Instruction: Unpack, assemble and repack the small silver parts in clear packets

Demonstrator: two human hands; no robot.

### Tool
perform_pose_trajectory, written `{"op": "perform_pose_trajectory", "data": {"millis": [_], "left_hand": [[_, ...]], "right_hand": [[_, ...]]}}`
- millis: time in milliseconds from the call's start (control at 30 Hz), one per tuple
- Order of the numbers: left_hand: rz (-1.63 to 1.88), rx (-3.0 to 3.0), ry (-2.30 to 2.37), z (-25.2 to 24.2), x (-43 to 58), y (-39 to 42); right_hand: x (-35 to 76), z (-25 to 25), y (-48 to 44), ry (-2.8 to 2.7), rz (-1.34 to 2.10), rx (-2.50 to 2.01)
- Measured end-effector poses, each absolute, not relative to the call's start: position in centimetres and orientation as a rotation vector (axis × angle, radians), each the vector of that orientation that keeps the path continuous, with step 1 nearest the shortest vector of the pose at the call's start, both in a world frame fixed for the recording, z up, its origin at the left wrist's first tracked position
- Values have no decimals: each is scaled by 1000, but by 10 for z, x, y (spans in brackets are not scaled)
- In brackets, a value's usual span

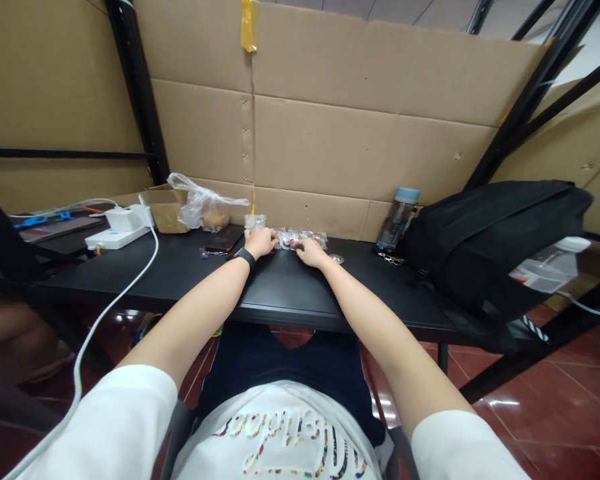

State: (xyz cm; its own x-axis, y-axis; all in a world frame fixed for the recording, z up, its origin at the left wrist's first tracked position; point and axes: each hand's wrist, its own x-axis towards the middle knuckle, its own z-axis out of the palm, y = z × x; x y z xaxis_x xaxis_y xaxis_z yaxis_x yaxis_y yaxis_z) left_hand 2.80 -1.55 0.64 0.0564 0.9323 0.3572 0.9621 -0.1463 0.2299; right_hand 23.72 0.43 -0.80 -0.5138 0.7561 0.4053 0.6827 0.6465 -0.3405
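Note:
Both arms reach to the back of a black desk (300,293), where small clear plastic packets (314,237) with red and white contents lie in a row by the cardboard wall. My left hand (261,242), with a black band on its wrist, rests at the row's left end, its fingers bent and apart. Another clear packet (255,221) shows just behind that hand. Closed at the fingertips, my right hand (311,254) is on the edge of a packet near the row's middle. The exact contents are too small to make out.
Left of my hands are a dark phone (225,239), a plastic bag (200,203), an open cardboard box (167,210) and a white power strip (117,237) with a cable. To the right stand a blue-capped bottle (397,220) and a black backpack (495,240).

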Motion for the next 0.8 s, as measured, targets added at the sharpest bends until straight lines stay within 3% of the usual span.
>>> {"op": "perform_pose_trajectory", "data": {"millis": [300,633,733,800], "left_hand": [[-649,-2188,-2043,12,8,-16],[-532,-2755,-1828,17,-18,-21],[-603,-2693,-1874,13,-10,-20],[-650,-2647,-1886,12,-4,-21]], "right_hand": [[235,-3,-6,-2418,11,-1474],[252,12,-12,-2438,-57,-1505],[286,26,-11,-2406,26,-1641],[313,33,-9,-2458,259,-1662]]}}
